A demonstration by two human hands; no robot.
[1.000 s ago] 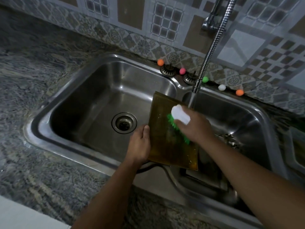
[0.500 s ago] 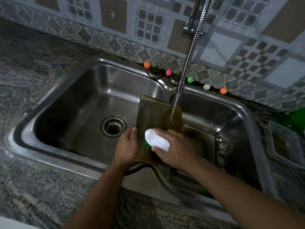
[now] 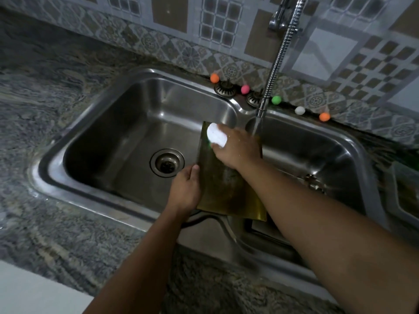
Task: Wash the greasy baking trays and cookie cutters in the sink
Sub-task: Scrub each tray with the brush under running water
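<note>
Head view of a double-bowl steel sink [image 3: 74,132] set in a grey mottled stone counter [image 3: 45,98], patterned wall tiles [image 3: 181,23] behind. Left bowl: a round drain [image 3: 167,162] lies in its floor. Just right of the drain, the left hand [image 3: 186,191] grips the left edge of a brown-gold baking tray [image 3: 223,191], thumb curled over the upper face; the fingers go under the tray and are hidden. The tray sits over the divider between the two bowls, its near edge toward the front rim of the sink and its far edge reaching toward the tap. Along the back rim, from left: an orange ball [image 3: 214,78], a metal strainer plug [image 3: 224,87], a pink ball [image 3: 245,89], a second plug [image 3: 254,99], a green ball [image 3: 276,100], a white ball [image 3: 299,110] and another orange ball [image 3: 324,117]. At the tray's far end, the right hand [image 3: 238,148] holds a white-backed scrub brush [image 3: 216,134], fingers wrapped round its body; a trace of green bristle shows beneath, against the tray. A flexible metal tap hose [image 3: 280,53] descends from the wall, and water [image 3: 256,129] runs from its nozzle beside the right hand. Right bowl: small metal items [image 3: 314,182] lie in it, too blurred to identify, and a further flat piece [image 3: 267,230] shows below the tray's near edge.
</note>
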